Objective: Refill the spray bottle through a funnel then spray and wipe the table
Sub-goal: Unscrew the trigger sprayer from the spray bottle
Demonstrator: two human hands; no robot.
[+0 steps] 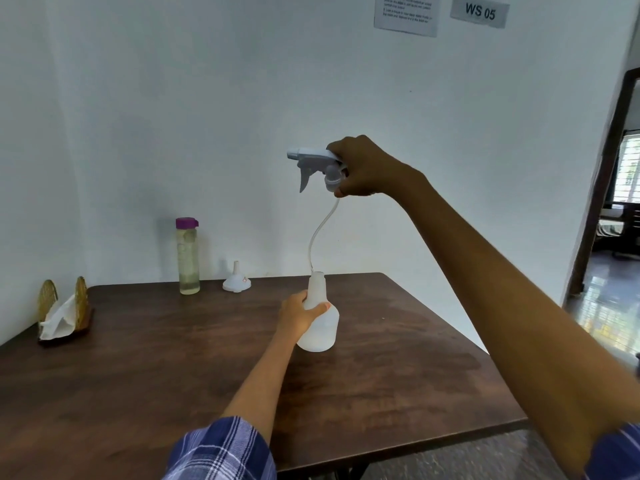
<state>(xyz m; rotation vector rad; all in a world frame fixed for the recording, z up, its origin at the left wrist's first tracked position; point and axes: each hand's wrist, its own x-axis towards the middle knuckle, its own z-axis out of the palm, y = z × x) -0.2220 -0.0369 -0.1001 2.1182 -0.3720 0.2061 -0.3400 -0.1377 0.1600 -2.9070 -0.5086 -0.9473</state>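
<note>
A white spray bottle (322, 327) stands upright near the middle of the dark wooden table (173, 375). My left hand (301, 315) grips its neck. My right hand (363, 168) holds the grey spray head (311, 161) high above the bottle, with the trigger pointing left. The head's thin dip tube (320, 230) curves down, and its tip sits right at the bottle's open mouth. A white funnel (236, 280) lies spout-up at the table's back edge. To its left stands a clear water bottle (188, 256) with a purple cap.
A tissue holder (64, 311) with white tissues sits at the table's left edge. A white wall runs close behind the table. An open doorway (609, 220) lies to the right, beyond the table's right edge.
</note>
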